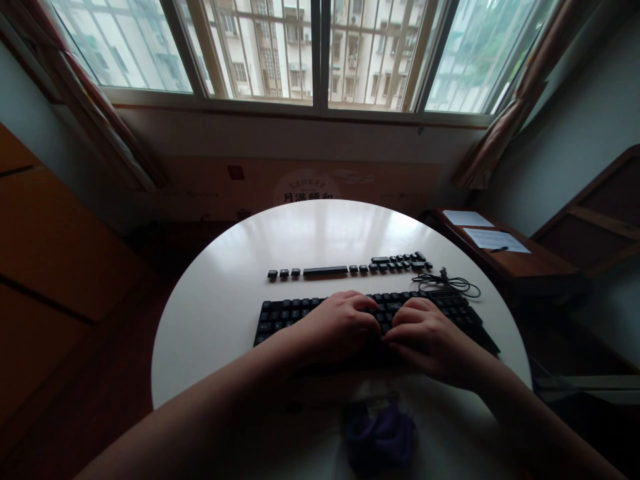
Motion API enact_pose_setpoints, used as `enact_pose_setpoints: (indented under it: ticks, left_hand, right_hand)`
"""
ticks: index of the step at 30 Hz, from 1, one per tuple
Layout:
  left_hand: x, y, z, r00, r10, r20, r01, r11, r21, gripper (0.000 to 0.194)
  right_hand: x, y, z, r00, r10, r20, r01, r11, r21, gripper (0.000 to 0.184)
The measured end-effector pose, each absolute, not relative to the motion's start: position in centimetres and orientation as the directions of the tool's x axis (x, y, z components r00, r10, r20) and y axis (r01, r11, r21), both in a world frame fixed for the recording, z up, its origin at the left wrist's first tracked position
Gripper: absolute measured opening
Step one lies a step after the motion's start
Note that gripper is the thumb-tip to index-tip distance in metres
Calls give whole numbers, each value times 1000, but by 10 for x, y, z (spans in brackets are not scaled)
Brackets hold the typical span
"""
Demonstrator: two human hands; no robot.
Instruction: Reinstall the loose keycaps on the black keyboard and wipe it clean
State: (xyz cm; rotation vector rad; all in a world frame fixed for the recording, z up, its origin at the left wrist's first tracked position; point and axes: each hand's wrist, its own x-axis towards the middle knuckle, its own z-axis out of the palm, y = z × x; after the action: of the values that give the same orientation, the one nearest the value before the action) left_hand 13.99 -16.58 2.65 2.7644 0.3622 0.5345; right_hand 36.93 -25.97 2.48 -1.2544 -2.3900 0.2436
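Centrally, the black keyboard (287, 315) was positioned flat on the white round surface (200, 333), directly beneath both hands. Keycaps were seated across its visible rear rows. The loose keycaps (393, 266) were laid out behind it, apart from the keyboard, in a line that was doubled toward the right; a long bar-shaped keycap (325, 271) was included. From this, a part-populated state was judged: many keycaps in place, one set off the board. The near rows were covered by the hands and by shadow, so their condition could not be verified.

The left hand (345, 323) was placed over the middle of the keyboard, with its fingers bent and brought close to the keys. The right hand (425, 333) was placed just beside it, with its fingers curled toward the same spot. Whether a keycap was pinched by either hand could not be determined.

At the right rear of the keyboard, a coiled cable (447, 284) was set down close to the end of the keycap line; free access to that corner was judged to be reduced by it. On the near side, a purple cloth item (383, 433) was located in shadow. Beyond the surface, papers (495, 240) and a pen (500, 249) were supported by a brown side table (545, 261).
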Motion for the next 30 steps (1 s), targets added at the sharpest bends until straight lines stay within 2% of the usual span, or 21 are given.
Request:
enact_pose_setpoints:
  ticks: [4, 7, 10, 13, 18, 22, 27, 30]
  left_hand:
    - [140, -165, 26, 902, 299, 312, 195, -926, 324, 28]
    - [139, -165, 26, 900, 302, 314, 200, -927, 317, 28]
    - [138, -163, 26, 902, 290, 321, 190, -933, 307, 30]
    - [137, -162, 24, 916, 263, 303, 173, -941, 292, 39]
    - [139, -163, 21, 936, 243, 254, 172, -947, 270, 46]
    - [139, -166, 25, 937, 254, 241, 190, -947, 261, 41]
    - [137, -166, 28, 944, 208, 257, 149, -961, 232, 39]
    - [136, -165, 27, 946, 204, 252, 144, -961, 235, 41]
  right_hand:
    - [368, -257, 19, -492, 806, 329, 741, 586, -329, 11]
    - [373, -252, 14, -442, 763, 472, 712, 618, -334, 13]
    - [383, -246, 10, -269, 745, 610, 722, 575, -384, 14]
    - [391, -244, 8, -108, 741, 663, 739, 505, -445, 14]
    - [396, -244, 7, -39, 717, 696, 777, 459, -430, 15]
    - [406, -230, 16, -79, 731, 678, 843, 412, -346, 17]
    - [430, -174, 42, -192, 789, 584, 900, 379, -215, 20]
    - [436, -132, 47, -175, 808, 563, 928, 326, -179, 20]
